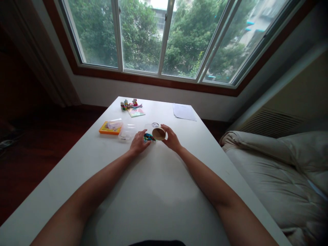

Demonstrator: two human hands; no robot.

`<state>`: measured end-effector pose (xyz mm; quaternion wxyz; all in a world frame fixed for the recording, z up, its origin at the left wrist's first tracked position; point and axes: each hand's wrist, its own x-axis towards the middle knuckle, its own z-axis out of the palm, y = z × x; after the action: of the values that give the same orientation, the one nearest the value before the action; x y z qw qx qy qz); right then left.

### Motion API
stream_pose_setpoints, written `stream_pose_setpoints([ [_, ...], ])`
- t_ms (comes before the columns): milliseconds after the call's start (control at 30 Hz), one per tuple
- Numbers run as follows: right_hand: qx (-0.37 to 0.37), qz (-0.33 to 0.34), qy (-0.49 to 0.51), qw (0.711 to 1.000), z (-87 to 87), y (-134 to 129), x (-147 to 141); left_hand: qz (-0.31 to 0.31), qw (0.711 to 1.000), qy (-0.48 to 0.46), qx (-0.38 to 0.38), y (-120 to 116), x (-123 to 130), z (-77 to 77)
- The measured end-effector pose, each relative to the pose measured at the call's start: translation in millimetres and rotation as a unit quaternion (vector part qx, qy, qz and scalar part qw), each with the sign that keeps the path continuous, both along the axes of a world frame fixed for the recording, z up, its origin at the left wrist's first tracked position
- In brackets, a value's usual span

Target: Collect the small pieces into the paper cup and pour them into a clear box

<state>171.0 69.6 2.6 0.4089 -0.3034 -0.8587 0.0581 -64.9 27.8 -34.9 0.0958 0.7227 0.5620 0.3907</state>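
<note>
My right hand [171, 138] grips a brown cup [159, 133], tilted so that its open mouth faces me. The inside of the cup looks plain and shaded. Just left of it, a small clear plastic box [150, 140] holds many small blue, green and dark pieces [148, 137]. Around the left side of that box curls my left hand [139, 141], thumb at the near edge and fingers at the far side. The cup's rim overlaps the box's right end in view, and I cannot tell whether they touch. Behind the cup lies a round clear item with a dark outline [155, 125].
A clear compartment case [127, 132] and an orange-yellow box [110, 127] with clear plastic on top lie left of my left hand. Farther back are small colourful toy figures [124, 104], a pastel card [136, 112] and white paper sheets [184, 112]. A beige sofa [271, 171] stands right of the white table [153, 191].
</note>
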Motion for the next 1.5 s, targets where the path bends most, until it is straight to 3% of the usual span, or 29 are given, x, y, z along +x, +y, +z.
stream_pose_setpoints([
  [333,-0.098,-0.049,0.097,0.989,-17.2,-6.9,0.8,0.054,0.997,-0.045,-0.037,-6.7,2.0,11.6],
  [533,-0.229,-0.096,0.218,0.944,-19.0,-5.8,5.0,0.046,0.998,-0.035,-0.033,-4.4,-1.4,6.3],
  [733,-0.355,0.028,0.327,0.875,-11.1,-6.2,-1.3,0.057,0.998,0.014,-0.031,-2.8,-4.2,-0.4],
  [900,-0.43,0.051,0.345,0.833,-4.7,-16.0,-2.3,0.045,0.997,0.041,0.037,-10.1,1.6,10.0],
  [1033,-0.439,0.103,0.338,0.826,0.1,-25.0,-8.5,-0.011,0.996,0.026,0.08,-25.7,13.9,27.9],
  [1200,-0.448,0.147,0.318,0.823,3.0,-37.7,-20.6,-0.06,0.995,-0.031,0.067,-41.9,28.1,46.8],
  [1367,-0.478,0.169,0.297,0.809,6.6,-49.1,-27.7,-0.053,0.994,-0.087,0.033,-46.9,31.7,56.1],
  [1500,-0.474,0.17,0.286,0.815,10.9,-52.1,-28.8,-0.082,0.981,-0.177,-0.006,-47.3,32.7,58.3],
])
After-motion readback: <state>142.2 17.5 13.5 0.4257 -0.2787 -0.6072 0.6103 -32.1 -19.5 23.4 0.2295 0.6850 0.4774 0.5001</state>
